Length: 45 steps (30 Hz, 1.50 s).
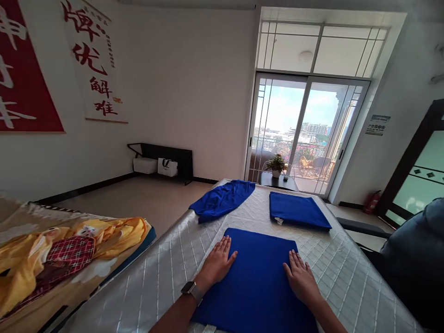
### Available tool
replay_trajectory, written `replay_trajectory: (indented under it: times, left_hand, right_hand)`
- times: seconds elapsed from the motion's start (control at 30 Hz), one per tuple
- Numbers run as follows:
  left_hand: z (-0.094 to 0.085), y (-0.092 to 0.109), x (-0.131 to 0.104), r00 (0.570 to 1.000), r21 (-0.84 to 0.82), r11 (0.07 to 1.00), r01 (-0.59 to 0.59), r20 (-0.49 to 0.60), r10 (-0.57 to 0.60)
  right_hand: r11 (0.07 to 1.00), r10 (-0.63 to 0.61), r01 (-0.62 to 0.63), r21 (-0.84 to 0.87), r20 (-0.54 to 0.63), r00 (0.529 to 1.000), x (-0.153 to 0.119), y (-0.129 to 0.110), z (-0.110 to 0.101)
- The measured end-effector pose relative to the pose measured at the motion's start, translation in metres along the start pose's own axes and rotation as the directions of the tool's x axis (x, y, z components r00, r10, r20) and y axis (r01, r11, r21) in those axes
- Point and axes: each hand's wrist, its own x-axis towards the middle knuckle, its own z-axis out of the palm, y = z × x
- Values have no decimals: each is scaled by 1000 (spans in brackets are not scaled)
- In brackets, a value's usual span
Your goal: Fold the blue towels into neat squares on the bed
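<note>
A blue cloth (260,277), folded into a flat rectangle, lies on the quilted silvery-white mattress (163,268) right in front of me. My left hand (218,261) rests flat on its left edge, fingers stretched out, with a watch on the wrist. On the right edge lies my right hand (301,275), also flat with its fingers extended. Farther back to the right is a second folded blue cloth (298,210) with a small white label at its near edge. A loose, crumpled blue cloth (224,200) sits at the far left of the mattress.
To the left, another bed holds yellow clothing (121,236) and a red plaid garment (71,254). A black rack (166,155) with white bags stands by the wall. Beyond the mattress, a small dark table (267,179) carries a potted plant (276,164) before sliding glass doors.
</note>
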Motion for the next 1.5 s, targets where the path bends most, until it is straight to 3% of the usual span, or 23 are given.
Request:
replay_trajectory:
  times: [0.27,0.57,0.9,1.1,1.2,1.3,1.5]
  left_hand:
    - [-3,1,2,999,8,1000,16,29,-16]
    - [-5,2,0,1000,-3,1000,10,15,-10]
    - [-6,2,0,999,-16,1000,8,35,-7]
    - [-18,9,4,997,33,999,37,73,-39]
    - [-22,27,9,997,31,999,-9,74,7]
    - [-16,62,19,985,-16,988,-153,84,154]
    - [28,155,50,909,-140,904,-404,51,414]
  right_hand:
    - [999,-17,18,49,-28,999,38,3,-34]
    - [1000,3,-1,24,-80,997,53,-5,-1]
    - [999,15,-13,32,-61,998,46,-4,-9]
    - [1000,10,-9,24,-51,999,46,-3,-10]
    - [999,8,-6,35,-55,998,46,-3,-9]
    - [999,8,-6,36,-70,998,46,-4,-10]
    - [998,-38,34,-51,-63,997,45,-2,-7]
